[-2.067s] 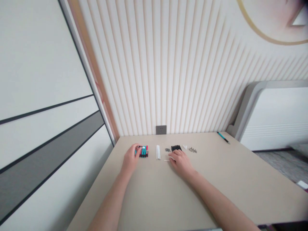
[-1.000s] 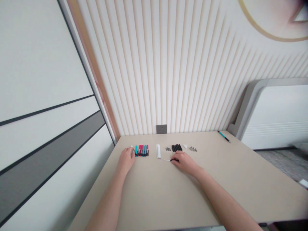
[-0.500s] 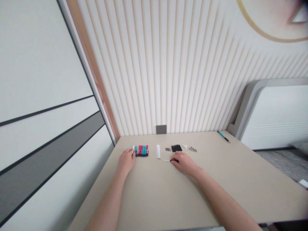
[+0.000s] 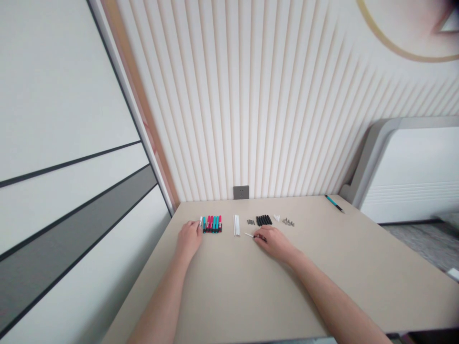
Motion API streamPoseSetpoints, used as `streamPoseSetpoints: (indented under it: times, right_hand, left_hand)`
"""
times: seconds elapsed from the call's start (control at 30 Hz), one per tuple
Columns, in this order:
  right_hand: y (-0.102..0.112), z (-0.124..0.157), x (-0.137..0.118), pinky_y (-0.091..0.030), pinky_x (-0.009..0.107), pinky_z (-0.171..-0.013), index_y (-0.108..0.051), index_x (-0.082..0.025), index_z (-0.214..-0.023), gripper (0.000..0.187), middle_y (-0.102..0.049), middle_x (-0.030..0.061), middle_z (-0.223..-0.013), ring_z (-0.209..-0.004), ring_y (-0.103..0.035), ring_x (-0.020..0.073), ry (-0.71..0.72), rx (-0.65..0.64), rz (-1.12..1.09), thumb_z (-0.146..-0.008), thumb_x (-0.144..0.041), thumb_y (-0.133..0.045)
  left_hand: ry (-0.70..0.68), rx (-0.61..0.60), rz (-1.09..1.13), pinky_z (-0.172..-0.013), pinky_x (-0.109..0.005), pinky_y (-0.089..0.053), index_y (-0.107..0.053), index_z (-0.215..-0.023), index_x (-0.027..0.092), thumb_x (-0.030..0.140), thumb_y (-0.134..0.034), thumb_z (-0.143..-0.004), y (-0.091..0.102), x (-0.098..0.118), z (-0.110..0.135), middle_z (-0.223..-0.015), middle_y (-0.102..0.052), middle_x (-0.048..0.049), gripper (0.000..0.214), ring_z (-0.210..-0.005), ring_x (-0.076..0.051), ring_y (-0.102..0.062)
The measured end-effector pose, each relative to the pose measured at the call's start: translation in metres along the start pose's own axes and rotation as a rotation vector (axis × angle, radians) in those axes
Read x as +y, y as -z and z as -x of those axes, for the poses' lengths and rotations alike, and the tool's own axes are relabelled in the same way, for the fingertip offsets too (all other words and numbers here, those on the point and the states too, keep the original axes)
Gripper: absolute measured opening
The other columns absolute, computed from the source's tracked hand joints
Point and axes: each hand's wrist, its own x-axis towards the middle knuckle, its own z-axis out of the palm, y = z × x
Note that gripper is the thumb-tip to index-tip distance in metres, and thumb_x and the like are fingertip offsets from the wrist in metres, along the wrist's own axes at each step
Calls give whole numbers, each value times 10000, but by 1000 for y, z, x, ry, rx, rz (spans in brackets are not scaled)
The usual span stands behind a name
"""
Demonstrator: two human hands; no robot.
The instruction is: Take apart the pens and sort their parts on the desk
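Note:
My left hand (image 4: 190, 236) is closed at the left end of a row of pen barrels (image 4: 214, 223), coloured teal and pink with dark lower parts. Its fingertips are on a white barrel (image 4: 201, 220), which stands out just beyond them beside the row. In my right hand (image 4: 271, 240) is a dark pen part, mostly covered by the fingers. A thin white refill (image 4: 248, 234) sticks out of it to the left. Several white refills (image 4: 236, 225) lie side by side between my hands. Black pen grips (image 4: 264, 220) lie just beyond my right hand.
Springs (image 4: 250, 222), small white parts (image 4: 276, 218) and metal tips (image 4: 288, 222) lie in small groups on the beige table (image 4: 229, 291). A teal and black pen (image 4: 334, 204) rests at the back right. A ribbed wall with a socket (image 4: 241, 192) bounds the table's far edge.
The white barrel has shifted slightly right, close against the row, with my left fingers at it. The refill's free end in my right hand now tilts farther from me. The view shifted slightly.

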Motion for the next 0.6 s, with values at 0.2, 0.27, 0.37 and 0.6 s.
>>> streamPoseSetpoints:
  times: [0.2, 0.27, 0.37, 0.6]
  right_hand:
    - [0, 0, 0, -428, 265, -847, -711, -202, -981, 277, -684, 64, -954, -930, -622, 184, -3, -13, 3, -947, -292, -452]
    - [-1, 0, -1, -430, 268, -850, -711, -205, -986, 274, -686, 65, -959, -932, -624, 188, -5, -9, 2, -945, -294, -455]
    - [-1, 0, -1, -430, 271, -859, -711, -206, -992, 272, -688, 67, -963, -939, -625, 190, -4, -10, -4, -945, -289, -456]
    - [-1, 1, -1, -434, 271, -854, -710, -200, -975, 266, -686, 69, -955, -933, -626, 187, 8, -7, -6, -945, -284, -460]
  left_hand:
    - [49, -28, -75, -774, -320, -454, -675, -1100, 181, 182, -458, -925, 4, 2, 2, -1008, -684, -97, 279, -960, -252, -611]
    - [38, -34, -80, -775, -320, -453, -679, -1092, 187, 195, -462, -927, 4, 4, 3, -1006, -688, -90, 273, -973, -251, -608]
    - [34, -38, -87, -776, -318, -452, -678, -1095, 187, 209, -453, -933, 4, 7, 3, -1015, -687, -91, 278, -990, -250, -603]
    - [37, -48, -106, -759, -326, -452, -688, -1047, 182, 228, -415, -951, 7, 9, 4, -976, -682, -98, 294, -963, -252, -607]
